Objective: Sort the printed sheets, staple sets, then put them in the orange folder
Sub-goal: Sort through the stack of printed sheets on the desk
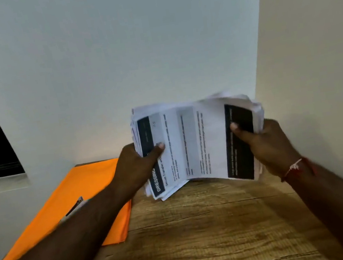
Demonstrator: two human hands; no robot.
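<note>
Forearms fill the bottom of the head view, reaching forward over a wooden desk point(202, 225). Both hands grip 1 thick stack of sheets point(197, 143), held upright with its lower edge resting on or just above the desk, close to the back wall. The left hand point(135, 164) clamps the stack's left edge, thumb pressed on the front page over a dark header band, its other fingers hidden behind the paper. The right hand point(268, 146) clamps the right edge the same way, thumb on a second dark band, fingers wrapped out of sight behind; a red thread point(296, 165) circles that wrist.

An orange folder point(70, 203) lies flat on the desk's left side, partly under the left forearm, apart from the stack. A small object point(77, 205) rests on it, too hidden to identify; it may be the stapler.

The stack looks light but floppy: its edges are uneven and the pages bow in the middle. Loose sheets would likely slip or fan out, so a firm pinch at both side edges suits it, with the bottom edge tapped on the desk to square it. Sorting appears barely begun.
</note>
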